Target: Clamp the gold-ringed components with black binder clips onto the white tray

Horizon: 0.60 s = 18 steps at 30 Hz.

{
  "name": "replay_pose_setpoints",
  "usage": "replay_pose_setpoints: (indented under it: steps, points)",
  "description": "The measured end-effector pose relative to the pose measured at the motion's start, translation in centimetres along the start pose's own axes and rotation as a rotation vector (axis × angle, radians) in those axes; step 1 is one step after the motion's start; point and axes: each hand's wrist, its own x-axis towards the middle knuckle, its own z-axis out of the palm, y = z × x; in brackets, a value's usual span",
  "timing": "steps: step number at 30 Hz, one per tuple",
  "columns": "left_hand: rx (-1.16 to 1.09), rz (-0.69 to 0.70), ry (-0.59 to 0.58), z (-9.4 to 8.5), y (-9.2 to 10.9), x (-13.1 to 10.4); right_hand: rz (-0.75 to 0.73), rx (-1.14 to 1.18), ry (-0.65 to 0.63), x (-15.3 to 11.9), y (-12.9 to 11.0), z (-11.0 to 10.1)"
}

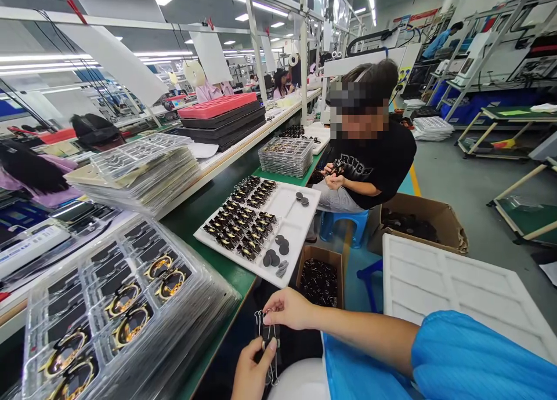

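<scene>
Low in the middle of the view, my left hand (253,370) is closed around black binder clips (272,337) with long silver wire handles. Above it, my right hand (285,309) pinches at the top of the wire handles; its fingertips partly cover what they grip. How many clips are held cannot be made out. Just beyond my hands, a white foam tray (296,233) carries rows of black clips (243,214) with gold-coloured parts between them. Several dark round discs (282,243) lie on the tray's near right side. A cardboard box (340,266) of loose binder clips stands beside the tray.
At left, stacked clear plastic trays (209,290) hold gold-rimmed round parts (130,324). More clear trays (148,174) and a red-topped foam stack (217,105) stand on the bench behind. A co-worker (365,151) sits opposite, holding clips. A white foam panel (456,290) lies at right.
</scene>
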Motion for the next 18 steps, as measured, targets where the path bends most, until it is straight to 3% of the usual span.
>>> replay_pose_setpoints:
  steps: [6, 11, 18]
  points:
    - [0.057, 0.057, -0.047, -0.7, 1.0, -0.3, -0.072, 0.068, 0.142, -0.6, -0.6, -1.3]
    - [0.01, 0.126, -0.085, -1.1, 2.5, -0.2, -0.085, -0.274, 0.05, -1.4, -1.0, -1.3]
    - [-0.085, 0.178, -0.361, -0.9, 4.5, 1.0, -0.008, -0.238, 0.023, -2.3, -0.2, -2.0]
